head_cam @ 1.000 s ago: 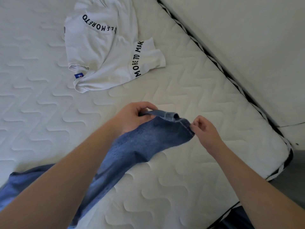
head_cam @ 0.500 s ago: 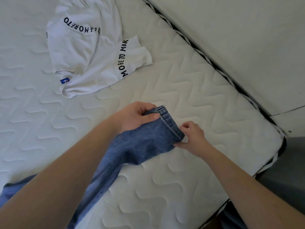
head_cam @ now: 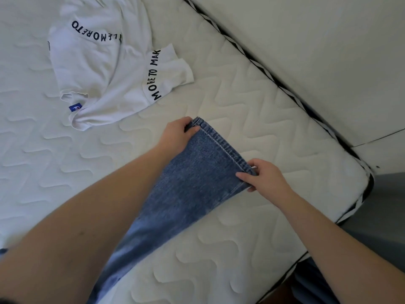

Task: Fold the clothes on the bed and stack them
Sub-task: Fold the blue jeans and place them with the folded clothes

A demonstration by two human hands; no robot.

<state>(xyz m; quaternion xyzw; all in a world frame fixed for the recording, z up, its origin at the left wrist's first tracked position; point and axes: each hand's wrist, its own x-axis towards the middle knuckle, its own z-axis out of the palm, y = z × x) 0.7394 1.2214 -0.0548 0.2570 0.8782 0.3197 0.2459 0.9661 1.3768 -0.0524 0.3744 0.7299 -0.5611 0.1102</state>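
One mattress [head_cam: 252, 119], two garments and two hands are in view. The mattress is white and quilted with a black-and-white taped edge, and its corner lies to the right of the jeans. The blue denim jeans [head_cam: 192, 185] stretch as a single leg from the near left up to a stitched hem at mid-mattress. A white T-shirt [head_cam: 105, 69] with black lettering lies crumpled well beyond the jeans, with bare quilting between them. The left hand [head_cam: 176, 137] pinches the hem's far end; the right hand [head_cam: 266, 176] pinches its near end, so each grip is closed on denim.
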